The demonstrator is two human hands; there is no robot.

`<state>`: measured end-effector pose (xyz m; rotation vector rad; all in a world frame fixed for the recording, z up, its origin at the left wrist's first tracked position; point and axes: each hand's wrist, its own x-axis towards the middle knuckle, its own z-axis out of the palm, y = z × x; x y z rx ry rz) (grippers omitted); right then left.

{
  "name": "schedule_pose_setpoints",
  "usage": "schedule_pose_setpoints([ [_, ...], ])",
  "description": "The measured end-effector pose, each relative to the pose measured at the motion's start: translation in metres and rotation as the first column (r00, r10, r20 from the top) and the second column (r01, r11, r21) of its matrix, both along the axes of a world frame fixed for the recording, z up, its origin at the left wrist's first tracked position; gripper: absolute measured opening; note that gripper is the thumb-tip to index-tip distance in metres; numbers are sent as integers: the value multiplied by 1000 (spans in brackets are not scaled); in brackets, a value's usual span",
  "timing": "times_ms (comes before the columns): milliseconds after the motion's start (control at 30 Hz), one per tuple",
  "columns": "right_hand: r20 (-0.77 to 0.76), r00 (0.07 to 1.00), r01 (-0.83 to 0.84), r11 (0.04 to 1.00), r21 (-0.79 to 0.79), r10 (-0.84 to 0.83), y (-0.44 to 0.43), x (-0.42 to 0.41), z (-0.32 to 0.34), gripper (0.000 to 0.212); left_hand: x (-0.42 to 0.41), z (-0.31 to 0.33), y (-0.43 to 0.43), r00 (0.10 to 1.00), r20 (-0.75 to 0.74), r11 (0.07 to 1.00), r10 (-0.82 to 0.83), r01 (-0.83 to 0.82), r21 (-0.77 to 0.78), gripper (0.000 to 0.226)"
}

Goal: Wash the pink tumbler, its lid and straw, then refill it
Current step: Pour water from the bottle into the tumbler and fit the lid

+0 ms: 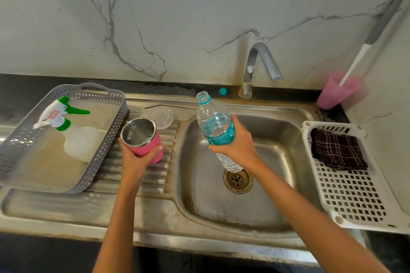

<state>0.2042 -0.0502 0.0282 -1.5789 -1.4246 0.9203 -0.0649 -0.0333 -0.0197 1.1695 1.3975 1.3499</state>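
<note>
Washing: seems finished; lid point(160, 117) and straw point(170, 106) lie on the drainboard.
Refill: not begun; left hand point(135, 155) grips pink tumbler point(144, 139), right hand point(237, 146) grips uncapped water bottle point(216, 127).

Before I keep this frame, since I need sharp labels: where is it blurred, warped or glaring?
Head view: the pink cup at the right edge is smeared and the spray bottle soft. Head view: the wide lens bows the sink rim. Head view: the tumbler and water bottle are readable, with glare inside the tumbler.
</note>
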Motion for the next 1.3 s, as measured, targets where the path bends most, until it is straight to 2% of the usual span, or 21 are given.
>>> schedule_pose_setpoints([
  [200,-33,999,-8,999,-32,7,1,-2,-5,76,-3,-3,-3,999,-37,1000,-8,8,5,125],
  [300,-52,999,-11,999,-41,8,2,-2,-10,78,-4,0,-10,996,-70,999,51,-51,-2,135],
  [367,-75,997,-9,998,-55,4,4,-1,-11,77,2,8,-22,981,-66,983,181,-177,58,122],
  [467,-115,993,8,996,-88,-18,6,1,-14,76,22,22,-52,911,-20,875,411,-389,288,80],
  [533,-134,990,39,993,-109,-54,9,3,-16,78,39,24,-71,893,-48,834,448,-398,382,62],
  [667,-184,974,110,987,-118,-131,27,8,-6,81,69,16,-84,943,-130,894,306,-238,379,58],
  [800,-221,964,141,989,-49,-148,67,8,16,79,99,25,-61,983,-20,925,185,-167,342,48],
  [1000,-234,960,175,983,58,-157,134,4,47,81,135,55,17,987,44,920,155,-160,359,44],
  [1200,-207,966,178,980,86,-157,191,-7,40,83,147,49,97,993,35,959,110,-115,259,40],
  [1300,-215,962,189,979,78,-169,206,-10,34,84,148,48,132,996,18,974,83,-85,210,46],
])
